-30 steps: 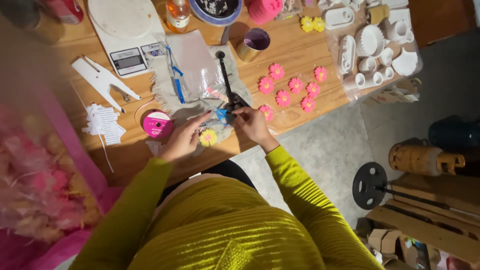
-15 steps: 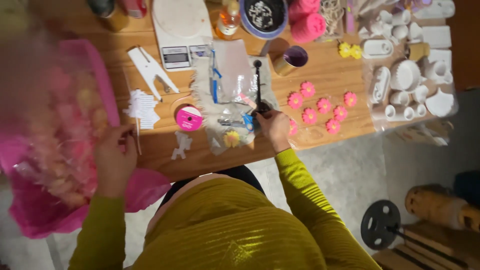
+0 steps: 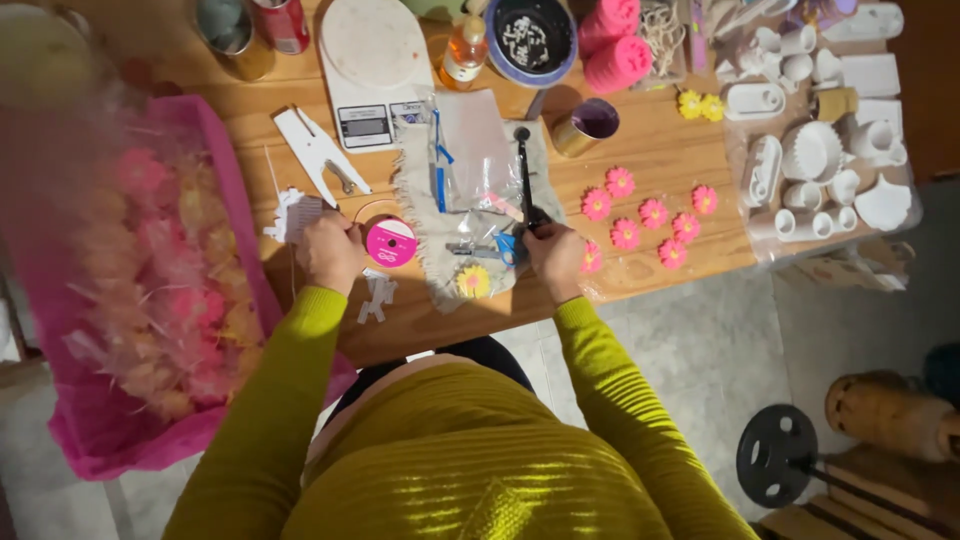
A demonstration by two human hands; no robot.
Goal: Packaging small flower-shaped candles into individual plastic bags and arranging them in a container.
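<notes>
Off the worktop's (image 3: 640,150) left edge: pink bag (image 3: 150,300) stuffed with pale pink and yellow tufts. Looks light and soft, and would crush easily.

Your left hand (image 3: 328,250) sits near the front edge, left of centre, fingers curled over the white paper tags (image 3: 292,212). You cannot tell whether they pinch one or only rest on the stack. Thin, limp paper; lift a tag by its edge between fingertip and thumb. A thin white strand (image 3: 296,272) runs down past the hand. Just beside it to the right lies the pink ribbon spool (image 3: 391,242), flat and light, with small white paper scraps (image 3: 377,293) below it.

Centre: frayed grey cloth (image 3: 440,225) carrying a clear plastic bag (image 3: 470,150), a yellow flower (image 3: 473,282) near the front edge and blue-handled scissors (image 3: 490,247).

Your right hand (image 3: 556,255) is closed round the base of the black rod tool (image 3: 524,175), which lies pointing toward the back edge. It looks rigid and slim; hold it low, as you do.

Right of it: pink flowers (image 3: 650,212) on clear film, seemingly small and delicate, so pick them up by the rim. Far right corner: white moulded pieces (image 3: 820,150), probably brittle.
</notes>
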